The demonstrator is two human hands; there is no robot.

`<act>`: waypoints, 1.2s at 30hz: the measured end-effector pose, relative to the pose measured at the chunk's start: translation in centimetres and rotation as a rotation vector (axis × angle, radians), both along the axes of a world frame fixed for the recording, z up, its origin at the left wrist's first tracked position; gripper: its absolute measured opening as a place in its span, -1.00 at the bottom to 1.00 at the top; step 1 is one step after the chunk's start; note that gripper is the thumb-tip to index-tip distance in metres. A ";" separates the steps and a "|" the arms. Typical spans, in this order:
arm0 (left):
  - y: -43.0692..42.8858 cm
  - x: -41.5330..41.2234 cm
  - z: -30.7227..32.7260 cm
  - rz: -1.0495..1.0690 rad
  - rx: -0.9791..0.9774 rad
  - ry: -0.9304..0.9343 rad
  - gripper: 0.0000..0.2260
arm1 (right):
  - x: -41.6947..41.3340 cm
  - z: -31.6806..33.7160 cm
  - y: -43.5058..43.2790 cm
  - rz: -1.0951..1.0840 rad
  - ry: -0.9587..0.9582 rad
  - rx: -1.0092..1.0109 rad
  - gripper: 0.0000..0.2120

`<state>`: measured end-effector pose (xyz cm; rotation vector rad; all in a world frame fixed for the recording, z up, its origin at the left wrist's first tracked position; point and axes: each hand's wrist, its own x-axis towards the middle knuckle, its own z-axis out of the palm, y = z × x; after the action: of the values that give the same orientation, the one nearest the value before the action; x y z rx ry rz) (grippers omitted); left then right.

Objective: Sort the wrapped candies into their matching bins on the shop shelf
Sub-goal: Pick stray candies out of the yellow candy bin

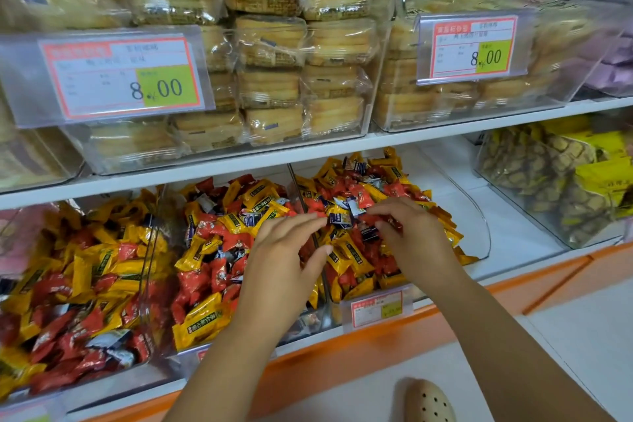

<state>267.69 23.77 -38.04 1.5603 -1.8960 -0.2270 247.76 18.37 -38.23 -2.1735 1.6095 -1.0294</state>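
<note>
Centrally, two bare hands work over a row of clear bins on the lower shelf (239, 161), all heaped with mixed red, yellow and blue-and-white wrapped candies (346, 216). The left hand (287, 250) hovers above the wall between the middle bin (178, 361) and the right bin (479, 226); its fingers are loosely straight, the thumb set apart, and nothing shows in its grasp. The right hand (407, 233) rests on the heap in the right bin with its fingers curved down among the wrappers; whether it pinches a piece cannot be told. A blue-and-white candy (339, 217) lies on top of the heap between the two sets of fingertips. The left bin (147, 271) holds the same three colours. A small price label (376, 308) hangs on the near face of the right bin. On the upper shelf, larger clear bins hold stacked wrapped cakes (274, 41) behind two price tags (123, 75) reading 8.00. At far right sit yellow snack packs (548, 168). A beige perforated shoe (428, 401) shows at the near edge.
</note>
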 end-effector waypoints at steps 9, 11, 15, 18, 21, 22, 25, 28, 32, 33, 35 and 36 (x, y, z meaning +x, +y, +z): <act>0.4 0.1 -0.5 -0.011 0.022 -0.023 -0.62 | 1.7 -2.2 0.1 0.164 0.252 0.258 -0.53; 0.4 0.2 -0.5 -0.020 0.026 -0.008 -0.62 | 1.6 -2.4 0.1 0.128 0.170 0.241 -0.67; 0.2 -0.2 -0.3 -0.016 0.007 0.023 -0.64 | 1.3 -1.5 0.4 0.074 -0.022 0.221 -0.78; 0.1 -0.6 0.2 -0.002 -0.028 0.049 -0.63 | 0.9 0.6 0.8 0.068 -0.278 0.271 -0.82; -0.2 -1.3 0.8 -0.047 -0.021 0.057 -0.53 | 0.9 2.0 1.3 0.130 -0.474 0.362 -0.82; -0.3 -1.6 1.2 -0.077 -0.013 0.042 -0.46 | 1.1 2.3 1.5 0.150 -0.516 0.388 -0.82; -0.9 -2.3 2.1 -0.153 0.034 -0.096 -0.28 | 1.7 3.0 1.6 0.218 -0.633 0.435 -0.78; -1.8 -2.3 2.0 -0.193 0.058 -0.072 -0.28 | 2.1 3.1 1.6 0.289 -0.584 0.474 -0.76; -2.3 -2.0 0.9 -0.203 0.053 0.086 -0.45 | 2.0 2.6 1.1 0.289 -0.530 0.560 -0.61; -2.4 -1.9 0.8 -0.203 0.044 0.132 -0.52 | 1.8 2.7 1.0 0.290 -0.554 0.598 -0.55; -2.5 -1.7 0.8 -0.200 0.028 0.221 -0.64 | 1.5 2.8 1.0 0.315 -0.576 0.658 -0.48; -2.5 -1.7 0.7 -0.190 0.017 0.249 -0.68 | 1.3 3.0 1.1 0.319 -0.554 0.658 -0.48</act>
<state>266.02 21.24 -37.30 1.2954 -1.8464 -0.4983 249.05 19.43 -35.25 -1.4672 1.0870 -0.7610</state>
